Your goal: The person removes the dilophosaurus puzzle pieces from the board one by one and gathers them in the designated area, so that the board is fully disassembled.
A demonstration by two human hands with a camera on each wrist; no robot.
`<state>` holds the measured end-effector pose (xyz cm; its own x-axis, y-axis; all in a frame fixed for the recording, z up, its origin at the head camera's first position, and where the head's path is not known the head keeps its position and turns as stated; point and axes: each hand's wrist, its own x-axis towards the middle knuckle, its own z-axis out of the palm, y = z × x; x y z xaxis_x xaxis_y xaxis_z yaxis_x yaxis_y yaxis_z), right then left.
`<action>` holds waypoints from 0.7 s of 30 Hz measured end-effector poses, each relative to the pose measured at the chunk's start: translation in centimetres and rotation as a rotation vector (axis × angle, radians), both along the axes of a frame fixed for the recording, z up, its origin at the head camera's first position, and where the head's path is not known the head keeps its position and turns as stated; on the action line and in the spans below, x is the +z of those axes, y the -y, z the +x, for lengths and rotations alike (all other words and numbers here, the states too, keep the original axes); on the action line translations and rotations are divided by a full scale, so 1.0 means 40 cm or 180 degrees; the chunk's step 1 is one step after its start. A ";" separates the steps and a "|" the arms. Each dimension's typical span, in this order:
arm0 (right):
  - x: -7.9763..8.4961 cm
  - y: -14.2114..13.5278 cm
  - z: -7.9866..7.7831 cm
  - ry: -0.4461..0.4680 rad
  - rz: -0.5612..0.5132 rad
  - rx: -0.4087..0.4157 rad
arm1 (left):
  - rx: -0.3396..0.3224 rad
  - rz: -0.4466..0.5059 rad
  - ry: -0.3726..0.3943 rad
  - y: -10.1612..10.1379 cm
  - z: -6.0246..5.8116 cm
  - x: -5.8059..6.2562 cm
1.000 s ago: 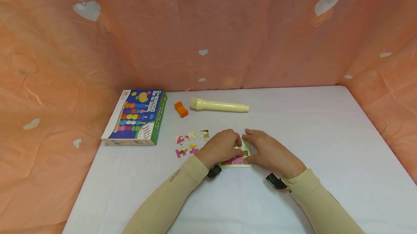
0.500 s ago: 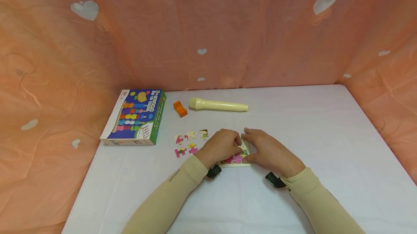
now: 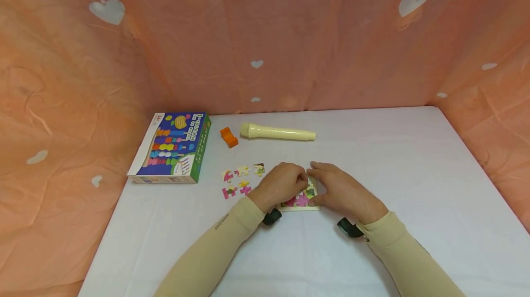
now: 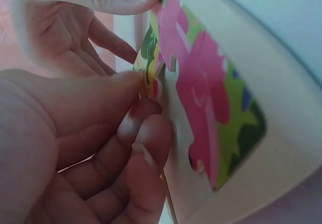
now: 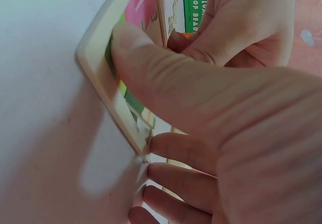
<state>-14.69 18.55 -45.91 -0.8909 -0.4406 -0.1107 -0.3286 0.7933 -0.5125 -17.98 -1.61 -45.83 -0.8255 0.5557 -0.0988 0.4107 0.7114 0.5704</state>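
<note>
A small jigsaw puzzle board point(image 3: 301, 209) with a pale rim lies mid-table, pink, green and yellow pieces fitted in part of it. My left hand point(image 3: 281, 185) is over its left half. In the left wrist view, the left thumb and fingertips pinch a puzzle piece point(image 4: 155, 85) at the fitted part, mostly covered by the fingers. My right hand point(image 3: 345, 192) steadies the board's right side. In the right wrist view its thumb presses on the picture near the rim, and the other fingers, nearly straight, touch the far edge. Several loose puzzle pieces point(image 3: 229, 191) lie left of the board.
A blue and green boxed bead set point(image 3: 171, 147) stands at the table's back left. Beyond the loose pieces are an orange block point(image 3: 229, 137) and a cream toy microphone point(image 3: 279, 132). Orange cloth point(image 3: 265, 35) hangs behind the table.
The left fingers have shifted slightly up the board, uncovering more of its pink and green picture. My right hand has stayed in place.
</note>
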 end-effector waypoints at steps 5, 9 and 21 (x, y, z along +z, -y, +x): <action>0.003 0.002 -0.002 0.0031 0.0020 -0.0009 | 0.0095 -0.0010 0.0127 -0.001 0.001 0.004; 0.004 0.004 -0.002 0.0057 0.0014 -0.0003 | 0.0118 0.0049 0.0274 0.007 0.003 0.013; 0.013 0.010 0.005 0.0182 0.0141 -0.0104 | 0.0645 0.0236 0.0326 0.152 0.002 0.045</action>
